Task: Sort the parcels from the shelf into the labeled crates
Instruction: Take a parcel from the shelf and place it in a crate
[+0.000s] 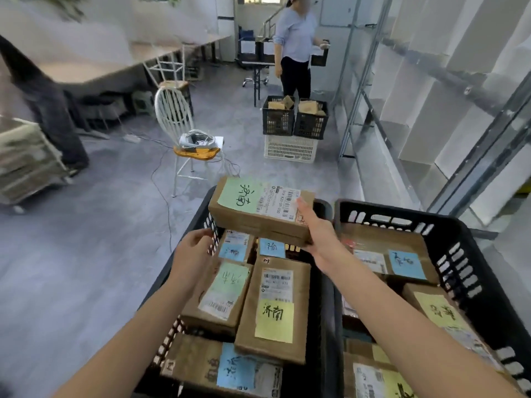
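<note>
Head view shows the parcel [258, 214], a flat brown cardboard box sealed with tape, held in the air over the far end of the left crate [198, 214]. On its top face sit a pale green note with two large handwritten black characters and, beside it, a white shipping label with barcodes and small print. The right hand [321, 237] grips the parcel's right end, thumb pressed on the label and fingers curled underneath. The left hand [192, 254] hovers just beside the crate's left wall, below the parcel's left corner, fingers loosely curved and holding nothing; whether it touches the wall I cannot tell. Under the parcel the black plastic crate is packed with other parcels [273, 305], all brown boxes lying flat with white labels and green, yellow or blue notes bearing handwriting. The right crate [471, 242], also black with slotted walls, stands just beside the left one and holds more brown boxes with blue and yellow notes. Farther off on the grey floor [86, 254] stands a white wire chair [172, 116] with a yellow seat and a bundle on it, a dark cable trailing near its legs. Beyond, two far crates [296, 122] filled with brown boxes rest on a white crate [290, 147]. A person [296, 50] in a light shirt and dark trousers stands behind them. A metal shelf [431, 110] runs along the right, and a long tabletop [86, 67] along the left.
</note>
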The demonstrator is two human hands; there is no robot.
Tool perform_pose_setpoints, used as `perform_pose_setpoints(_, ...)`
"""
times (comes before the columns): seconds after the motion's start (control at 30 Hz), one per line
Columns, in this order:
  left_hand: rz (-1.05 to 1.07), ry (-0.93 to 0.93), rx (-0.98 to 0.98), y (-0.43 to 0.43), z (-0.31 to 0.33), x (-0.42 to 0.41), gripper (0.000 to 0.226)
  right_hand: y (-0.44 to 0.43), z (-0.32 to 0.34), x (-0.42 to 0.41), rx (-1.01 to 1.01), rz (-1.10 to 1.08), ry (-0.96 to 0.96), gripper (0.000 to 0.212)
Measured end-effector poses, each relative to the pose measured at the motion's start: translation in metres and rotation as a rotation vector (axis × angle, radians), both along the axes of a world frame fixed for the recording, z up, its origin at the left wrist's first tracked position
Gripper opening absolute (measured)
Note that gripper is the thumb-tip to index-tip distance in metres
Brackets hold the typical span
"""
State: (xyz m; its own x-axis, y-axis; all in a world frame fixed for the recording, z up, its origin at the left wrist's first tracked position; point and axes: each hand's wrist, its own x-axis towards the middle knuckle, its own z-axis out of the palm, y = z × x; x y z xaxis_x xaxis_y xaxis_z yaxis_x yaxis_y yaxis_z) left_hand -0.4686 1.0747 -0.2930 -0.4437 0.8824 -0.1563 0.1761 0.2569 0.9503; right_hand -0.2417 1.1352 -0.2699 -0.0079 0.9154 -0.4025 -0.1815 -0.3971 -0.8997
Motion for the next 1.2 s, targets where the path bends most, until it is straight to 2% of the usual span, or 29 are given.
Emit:
perform_pose_setpoints(0.07,0.018,0.059,-0.003,0.014,-0.001,-0.008,0.033,0.020,-0.015,-0.015,-0.054,0.034,-0.040,0.065)
perform_pose_setpoints(0.17,0.039,0.101,-0.017,0.034,-0.006,-0.016,0.032,0.049,-0.041,-0.030,-0.144,0.062,-0.086,0.126)
perform_pose_setpoints(0.2,0.038,0.105,-0.022,0.039,-0.008,-0.018,0.032,0.058,-0.051,-0.033,-0.165,0.059,-0.092,0.127)
perform_pose_setpoints(0.37,0.025,0.121,-0.049,0.057,-0.028,-0.020,0.032,0.088,-0.097,-0.042,-0.253,0.073,-0.103,0.102)
perform_pose_setpoints(0.47,0.017,0.093,-0.072,0.062,-0.039,-0.020,0.033,0.091,-0.108,-0.048,-0.310,0.047,-0.027,0.049)
perform_pose_setpoints(0.53,0.005,0.081,-0.079,0.064,-0.045,-0.020,0.034,0.090,-0.113,-0.048,-0.336,0.042,-0.024,0.036)
perform_pose_setpoints(0.7,-0.041,0.073,-0.076,0.065,-0.049,-0.017,0.036,0.091,-0.118,-0.040,-0.257,0.107,-0.254,0.038)
perform_pose_setpoints(0.87,-0.103,0.123,-0.052,0.068,-0.039,-0.015,0.036,0.077,-0.096,-0.034,-0.089,0.263,-0.582,0.056)
perform_pose_setpoints(1.2,-0.324,0.330,0.065,0.053,0.011,0.010,0.048,0.028,-0.011,-0.014,0.295,0.331,-0.874,0.049)
